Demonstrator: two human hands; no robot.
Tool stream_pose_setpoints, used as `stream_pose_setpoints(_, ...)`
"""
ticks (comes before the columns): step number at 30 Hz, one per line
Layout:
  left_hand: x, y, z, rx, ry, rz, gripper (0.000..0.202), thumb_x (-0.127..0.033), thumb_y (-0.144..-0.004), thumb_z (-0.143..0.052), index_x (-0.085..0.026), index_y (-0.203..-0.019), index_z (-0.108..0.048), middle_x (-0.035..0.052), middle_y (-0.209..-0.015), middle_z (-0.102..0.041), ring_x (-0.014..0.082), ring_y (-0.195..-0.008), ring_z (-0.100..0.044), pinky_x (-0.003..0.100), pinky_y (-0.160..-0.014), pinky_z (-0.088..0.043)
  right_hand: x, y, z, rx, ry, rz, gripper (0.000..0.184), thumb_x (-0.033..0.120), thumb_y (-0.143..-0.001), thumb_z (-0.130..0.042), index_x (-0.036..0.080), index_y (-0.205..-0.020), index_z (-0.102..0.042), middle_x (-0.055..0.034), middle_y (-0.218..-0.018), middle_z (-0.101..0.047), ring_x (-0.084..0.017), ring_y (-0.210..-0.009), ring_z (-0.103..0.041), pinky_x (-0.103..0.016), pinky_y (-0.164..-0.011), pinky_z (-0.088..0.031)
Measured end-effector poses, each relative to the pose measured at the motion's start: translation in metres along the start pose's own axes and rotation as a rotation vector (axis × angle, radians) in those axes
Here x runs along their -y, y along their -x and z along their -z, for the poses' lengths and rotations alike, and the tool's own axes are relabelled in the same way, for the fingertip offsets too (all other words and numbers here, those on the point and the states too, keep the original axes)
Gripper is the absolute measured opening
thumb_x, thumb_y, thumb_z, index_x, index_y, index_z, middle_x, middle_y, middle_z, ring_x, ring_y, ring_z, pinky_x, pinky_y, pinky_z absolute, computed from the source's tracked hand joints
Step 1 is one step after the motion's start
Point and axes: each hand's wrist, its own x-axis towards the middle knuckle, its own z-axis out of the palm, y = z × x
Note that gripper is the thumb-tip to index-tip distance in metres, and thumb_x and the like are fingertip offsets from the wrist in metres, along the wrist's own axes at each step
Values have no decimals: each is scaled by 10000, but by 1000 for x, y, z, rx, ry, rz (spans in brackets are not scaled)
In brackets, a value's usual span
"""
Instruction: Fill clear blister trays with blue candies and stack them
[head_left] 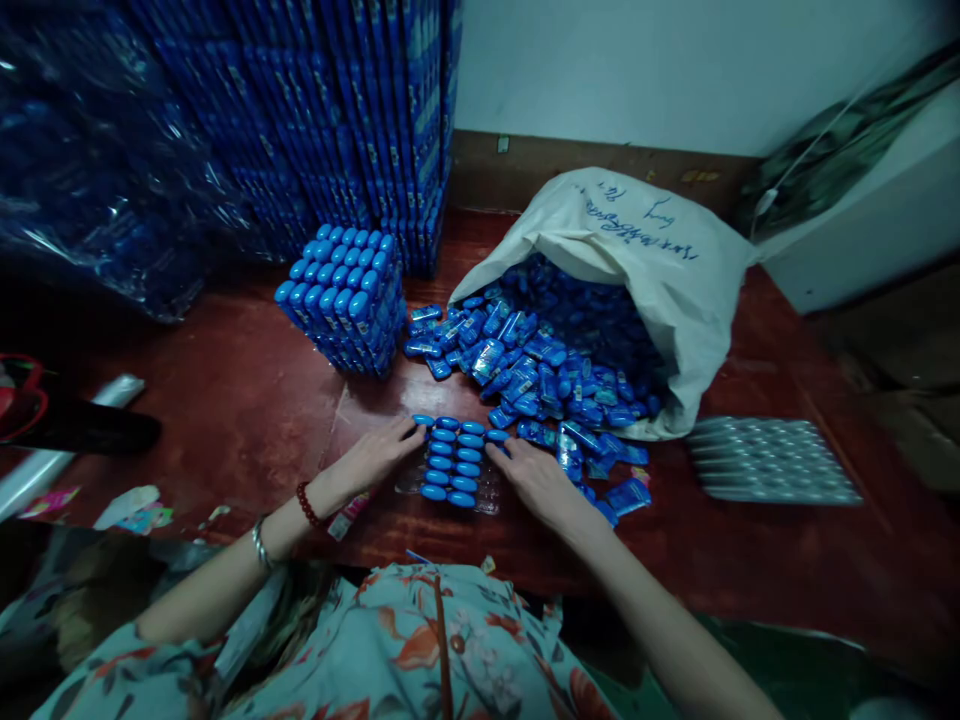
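Note:
In front of me a clear plastic tray (487, 496) lies on the table, with two columns of small blue rounded cases (453, 468) standing in it. My left hand (388, 447) is at the tray's far left corner, its fingers closed on one blue case (422, 420). On the other side, my right hand (531, 474) pinches another blue case (496, 436) at the far right of the columns. Beyond and to the right, a heap of loose blue cases (517, 365) spills from the mouth of a white woven sack (675, 290).
A block of stacked filled trays (345, 290) stands at the back left, before a tall wall of blue packs (360, 120). Nested clear trays (772, 460) lie at the right. A dark cylindrical object (97, 428) and a plastic roll (45, 480) are at the left on the red table (247, 400).

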Motion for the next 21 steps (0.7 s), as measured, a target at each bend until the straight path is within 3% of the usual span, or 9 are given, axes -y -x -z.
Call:
stream_pose_setpoints(3,3,-5,3,43,-1,-47,297,-97,-927,-341,-161,-1168,-503,105,-1028,-583,177,-883,-553,297,-738,-493,9,-3,0,16,32,-16,335,38,-854,-425,130,-1141,-571,-117,-952,-611,-209,-881,-582,-301,-727,-493)
stream_pose_setpoints(6,5,0,-3,-17,-29,-40,326,-120,-927,-352,-165,-1220,-487,121,-1051,-578,187,-870,-535,316,-738,-490,11,3,-13,-90,3,-89,369,47,-873,-405,136,-1207,-533,-116,-965,-612,-205,-870,-588,-298,-717,-495)
stream_pose_setpoints(11,-8,12,-20,-181,-49,130,395,-124,-908,-378,-219,-1274,-492,141,-1138,-533,222,-939,-514,380,-772,-486,20,12,-45,-382,-67,-257,316,120,-928,-358,158,-1112,-612,-118,-991,-645,-191,-870,-593,-298,-742,-477)
stream_pose_setpoints(15,-14,5,-19,-300,148,262,292,-204,-906,-445,-227,-1156,-594,105,-1063,-550,205,-930,-527,353,-780,-489,28,13,-48,-450,-98,-306,323,156,-920,-407,201,-1169,-606,-114,-1041,-641,-207,-912,-584,-312,-719,-462)
stream_pose_setpoints(19,11,-25,-9,-362,352,378,248,-225,-926,-411,-168,-1046,-620,71,-927,-590,164,-830,-567,291,-750,-488,8,19,-36,-530,-180,-394,306,244,-931,-420,241,-1170,-611,-99,-1118,-589,-200,-951,-572,-302,-751,-470)
stream_pose_setpoints(21,31,-47,-7,-315,342,356,243,-196,-919,-408,-164,-1059,-605,70,-965,-599,161,-855,-576,287,-779,-483,-11,17,-30,-479,-133,-505,308,217,-925,-411,206,-1153,-617,-117,-1124,-582,-214,-947,-571,-316,-760,-470)
